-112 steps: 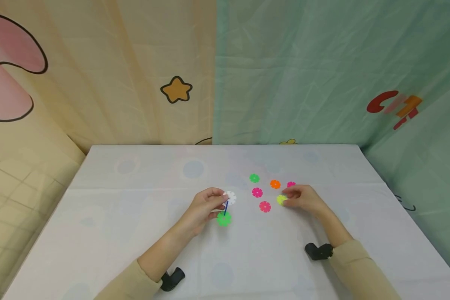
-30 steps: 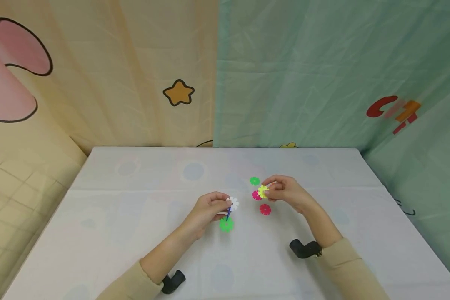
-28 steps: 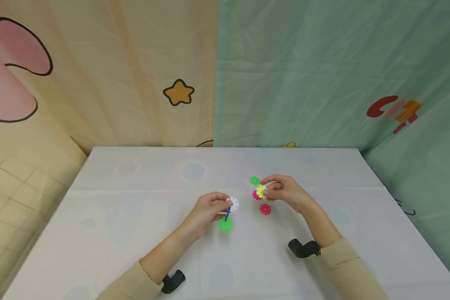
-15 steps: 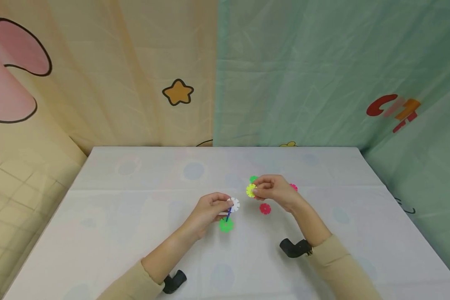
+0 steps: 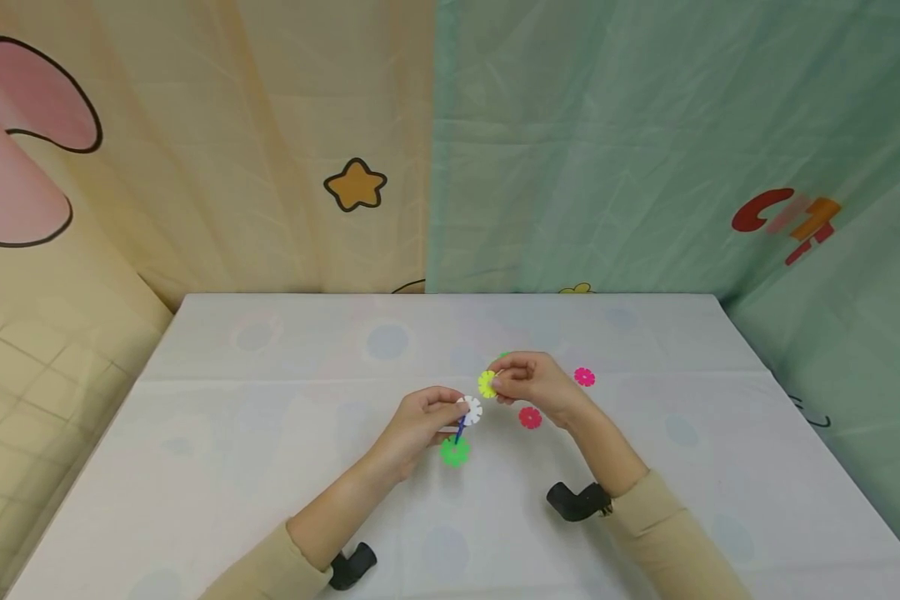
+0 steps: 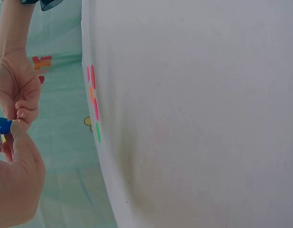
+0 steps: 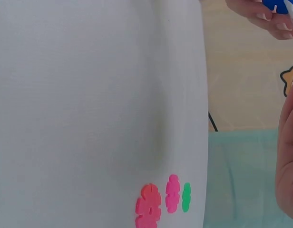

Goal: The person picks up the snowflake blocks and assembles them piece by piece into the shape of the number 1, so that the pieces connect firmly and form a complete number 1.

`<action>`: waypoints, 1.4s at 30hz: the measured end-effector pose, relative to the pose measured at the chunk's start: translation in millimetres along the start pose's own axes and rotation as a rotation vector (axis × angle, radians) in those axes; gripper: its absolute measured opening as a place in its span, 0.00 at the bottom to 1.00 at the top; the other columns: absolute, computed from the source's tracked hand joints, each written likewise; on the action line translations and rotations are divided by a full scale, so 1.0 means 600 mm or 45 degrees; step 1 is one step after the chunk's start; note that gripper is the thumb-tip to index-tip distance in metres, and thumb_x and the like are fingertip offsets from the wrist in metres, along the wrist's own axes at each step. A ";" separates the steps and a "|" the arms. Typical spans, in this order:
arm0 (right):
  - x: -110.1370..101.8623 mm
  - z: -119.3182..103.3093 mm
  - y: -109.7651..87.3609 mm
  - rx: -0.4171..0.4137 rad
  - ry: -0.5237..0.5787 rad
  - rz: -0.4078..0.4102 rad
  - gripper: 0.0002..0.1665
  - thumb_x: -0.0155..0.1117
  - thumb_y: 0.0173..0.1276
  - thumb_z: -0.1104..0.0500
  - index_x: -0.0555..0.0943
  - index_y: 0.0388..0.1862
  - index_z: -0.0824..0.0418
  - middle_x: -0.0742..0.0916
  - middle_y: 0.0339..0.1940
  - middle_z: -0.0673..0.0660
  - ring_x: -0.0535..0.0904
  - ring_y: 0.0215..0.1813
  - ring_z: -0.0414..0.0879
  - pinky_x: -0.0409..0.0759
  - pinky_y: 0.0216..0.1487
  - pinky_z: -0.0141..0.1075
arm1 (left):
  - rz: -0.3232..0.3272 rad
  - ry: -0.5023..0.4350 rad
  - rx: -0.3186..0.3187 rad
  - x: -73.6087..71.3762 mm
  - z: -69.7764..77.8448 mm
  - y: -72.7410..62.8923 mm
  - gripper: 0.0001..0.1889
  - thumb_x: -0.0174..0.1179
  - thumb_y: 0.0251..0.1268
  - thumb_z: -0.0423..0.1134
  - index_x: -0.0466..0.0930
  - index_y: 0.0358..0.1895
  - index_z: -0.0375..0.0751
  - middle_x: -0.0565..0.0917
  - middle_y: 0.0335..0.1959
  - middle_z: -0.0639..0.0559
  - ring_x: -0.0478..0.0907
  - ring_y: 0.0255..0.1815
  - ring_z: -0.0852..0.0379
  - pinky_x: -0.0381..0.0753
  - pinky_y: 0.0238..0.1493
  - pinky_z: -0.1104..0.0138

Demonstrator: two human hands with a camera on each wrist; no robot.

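Observation:
My left hand point(image 5: 420, 421) pinches a joined group of notched snowflake discs: a white disc point(image 5: 471, 410), a blue disc point(image 5: 461, 429) seen edge-on and a green disc point(image 5: 455, 451) below. To its upper right, my right hand point(image 5: 536, 383) pinches a single yellow disc point(image 5: 487, 384) between thumb and fingers. A small gap separates the yellow disc from the white one. In the left wrist view the blue disc point(image 6: 4, 126) sits by the left thumb. The right wrist view catches only part of the right hand point(image 7: 289, 161), its held disc out of sight.
Loose discs lie on the white-covered table point(image 5: 232, 500): a rose one point(image 5: 530, 417), a pink one point(image 5: 585, 377) and a green one point(image 5: 504, 356) partly behind the right hand. The left wrist view also shows an orange disc point(image 6: 92, 93). Curtains point(image 5: 570, 167) rise behind the table.
My right hand has picked the yellow disc up off the table and carried it left, close to the white disc. My left hand has shifted slightly right and down, keeping its grip on the joined discs.

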State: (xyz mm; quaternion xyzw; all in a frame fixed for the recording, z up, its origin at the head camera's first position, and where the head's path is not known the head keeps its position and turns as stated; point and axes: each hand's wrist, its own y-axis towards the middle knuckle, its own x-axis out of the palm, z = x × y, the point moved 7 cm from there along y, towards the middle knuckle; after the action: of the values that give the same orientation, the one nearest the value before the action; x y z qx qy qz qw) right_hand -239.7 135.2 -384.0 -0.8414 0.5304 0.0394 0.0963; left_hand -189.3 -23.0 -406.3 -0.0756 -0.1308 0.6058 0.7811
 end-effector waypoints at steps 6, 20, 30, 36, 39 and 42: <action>0.012 -0.005 -0.004 -0.042 0.065 -0.046 0.15 0.58 0.65 0.69 0.74 0.47 0.78 0.84 0.27 0.51 0.79 0.29 0.42 0.80 0.37 0.33 | -0.004 -0.017 0.011 0.002 0.001 -0.001 0.12 0.58 0.64 0.37 0.75 0.45 0.30 0.84 0.34 0.50 0.80 0.35 0.56 0.78 0.36 0.71; 0.019 -0.009 -0.003 -0.091 0.113 -0.049 0.15 0.58 0.65 0.70 0.73 0.47 0.79 0.84 0.29 0.52 0.80 0.31 0.43 0.80 0.38 0.32 | 0.035 -0.023 0.051 0.001 -0.001 0.000 0.12 0.58 0.63 0.35 0.76 0.44 0.29 0.83 0.31 0.51 0.79 0.34 0.55 0.78 0.35 0.71; 0.020 -0.013 -0.005 -0.107 0.108 -0.040 0.15 0.59 0.65 0.69 0.73 0.47 0.79 0.84 0.31 0.52 0.81 0.32 0.43 0.80 0.40 0.32 | 0.064 -0.060 0.068 0.001 0.001 0.000 0.11 0.59 0.63 0.35 0.77 0.42 0.28 0.84 0.30 0.51 0.78 0.32 0.60 0.78 0.36 0.70; 0.024 -0.014 -0.004 -0.116 0.072 -0.036 0.14 0.59 0.64 0.69 0.75 0.46 0.77 0.84 0.32 0.54 0.81 0.33 0.44 0.80 0.40 0.32 | 0.083 -0.044 0.067 -0.001 0.002 -0.001 0.13 0.60 0.63 0.36 0.77 0.43 0.27 0.85 0.33 0.48 0.78 0.32 0.60 0.78 0.37 0.71; 0.027 -0.017 -0.004 -0.135 0.045 -0.037 0.13 0.60 0.64 0.69 0.76 0.45 0.76 0.84 0.33 0.54 0.81 0.33 0.44 0.81 0.40 0.33 | 0.092 -0.036 0.067 -0.002 0.002 -0.001 0.13 0.60 0.63 0.36 0.78 0.44 0.27 0.85 0.34 0.46 0.79 0.33 0.60 0.78 0.38 0.71; 0.029 -0.020 -0.004 -0.158 0.030 -0.036 0.12 0.60 0.64 0.69 0.76 0.44 0.76 0.84 0.32 0.54 0.80 0.33 0.44 0.81 0.40 0.33 | 0.102 -0.047 0.072 -0.002 0.004 -0.002 0.13 0.60 0.62 0.35 0.78 0.43 0.26 0.85 0.34 0.45 0.79 0.33 0.60 0.78 0.38 0.71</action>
State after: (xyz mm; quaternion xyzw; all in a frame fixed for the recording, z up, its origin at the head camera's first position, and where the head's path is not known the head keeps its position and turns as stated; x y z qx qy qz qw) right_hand -230.6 118.2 -375.1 -0.8536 0.5160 0.0611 0.0383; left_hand -189.3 -24.6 -403.7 -0.0475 -0.1247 0.6413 0.7556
